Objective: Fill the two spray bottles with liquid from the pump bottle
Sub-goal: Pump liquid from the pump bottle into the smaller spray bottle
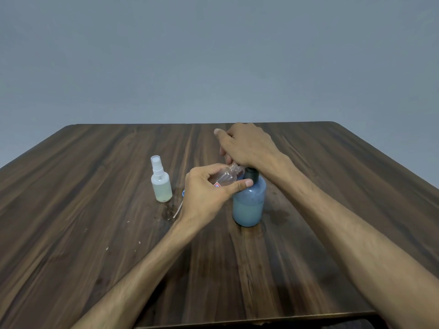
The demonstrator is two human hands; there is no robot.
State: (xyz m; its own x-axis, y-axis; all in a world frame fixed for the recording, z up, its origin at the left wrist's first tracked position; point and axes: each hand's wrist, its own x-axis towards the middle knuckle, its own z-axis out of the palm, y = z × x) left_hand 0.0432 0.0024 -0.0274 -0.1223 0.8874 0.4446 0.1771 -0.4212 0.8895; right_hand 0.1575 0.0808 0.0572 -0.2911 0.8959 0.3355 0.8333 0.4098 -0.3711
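While the left hand point(209, 193) is gripping the tilted, uncapped spray bottle point(228, 178) at the spout, the right hand point(247, 146) is pressing down on the pump bottle point(249, 203); whether its fingers are curling is hidden. Short, slow strokes with the neck kept under the nozzle are likely avoiding spills.

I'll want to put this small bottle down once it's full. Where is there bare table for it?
Bare wood: the table right of the pump bottle, and the near half between the forearms. Crowded: between the capped spray bottle and the left hand, where a loose sprayer top lies among wet patches.
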